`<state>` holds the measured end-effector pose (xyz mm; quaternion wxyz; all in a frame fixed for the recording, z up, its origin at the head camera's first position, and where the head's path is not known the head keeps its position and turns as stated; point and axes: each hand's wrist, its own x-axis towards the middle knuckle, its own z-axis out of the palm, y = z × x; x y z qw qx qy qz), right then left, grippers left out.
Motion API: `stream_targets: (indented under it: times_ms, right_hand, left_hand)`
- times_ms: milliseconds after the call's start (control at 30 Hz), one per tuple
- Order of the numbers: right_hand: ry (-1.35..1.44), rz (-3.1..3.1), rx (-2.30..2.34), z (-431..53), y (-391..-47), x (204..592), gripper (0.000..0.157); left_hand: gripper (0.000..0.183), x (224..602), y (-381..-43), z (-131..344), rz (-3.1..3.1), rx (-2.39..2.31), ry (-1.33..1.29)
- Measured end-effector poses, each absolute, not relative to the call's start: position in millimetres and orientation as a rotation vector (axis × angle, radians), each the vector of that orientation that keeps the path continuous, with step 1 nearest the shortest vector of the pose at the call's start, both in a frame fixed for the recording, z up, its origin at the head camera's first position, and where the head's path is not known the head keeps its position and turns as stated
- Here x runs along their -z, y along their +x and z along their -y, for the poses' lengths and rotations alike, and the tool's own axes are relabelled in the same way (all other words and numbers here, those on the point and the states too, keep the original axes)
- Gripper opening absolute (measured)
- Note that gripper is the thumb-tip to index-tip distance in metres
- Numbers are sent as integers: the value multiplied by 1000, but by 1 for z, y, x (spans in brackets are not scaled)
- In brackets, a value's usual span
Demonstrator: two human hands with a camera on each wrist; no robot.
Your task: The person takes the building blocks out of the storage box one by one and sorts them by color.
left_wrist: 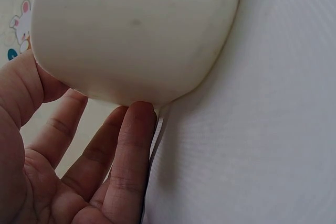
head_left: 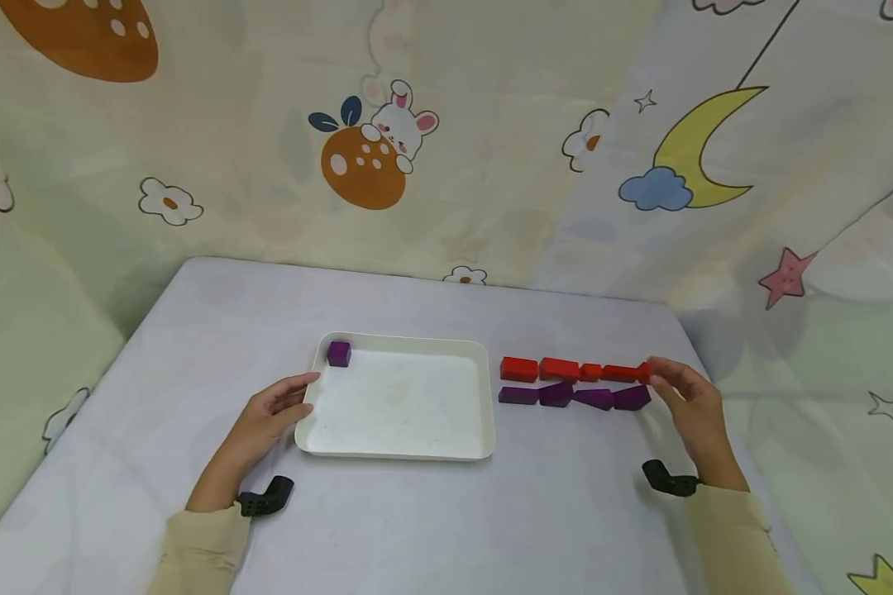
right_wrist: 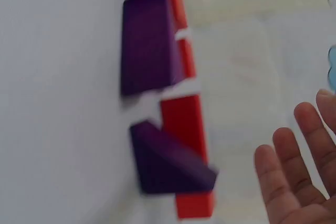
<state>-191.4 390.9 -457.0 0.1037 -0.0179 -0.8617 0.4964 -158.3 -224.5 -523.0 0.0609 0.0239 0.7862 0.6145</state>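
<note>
The fingertips of my left hand touch the left edge of a white tray. Fairly straight fingers meet its end wall in the left wrist view. A small purple block sits in the tray's far left corner. On the right, my right hand is at the end of a row of red blocks, its fingertips right by the small end block. In the right wrist view its fingers are extended, with nothing between them.
Several purple blocks of differing shapes form a second row just in front of the red one, right of the tray. A white cloth covers the table. Patterned fabric hangs behind it and at both sides.
</note>
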Motion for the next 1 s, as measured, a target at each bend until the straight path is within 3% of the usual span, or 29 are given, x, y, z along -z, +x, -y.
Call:
stream_targets:
  times_ms: [433,1000]
  right_hand:
    - [183,2543,-1512,-311,-200,420,39]
    - [386,2675,-1708,-204,-230,426,40]
  left_hand:
    - [54,523,-162,221,-2395,-1803,39]
    - [55,521,-159,225,-2373,-1827,2]
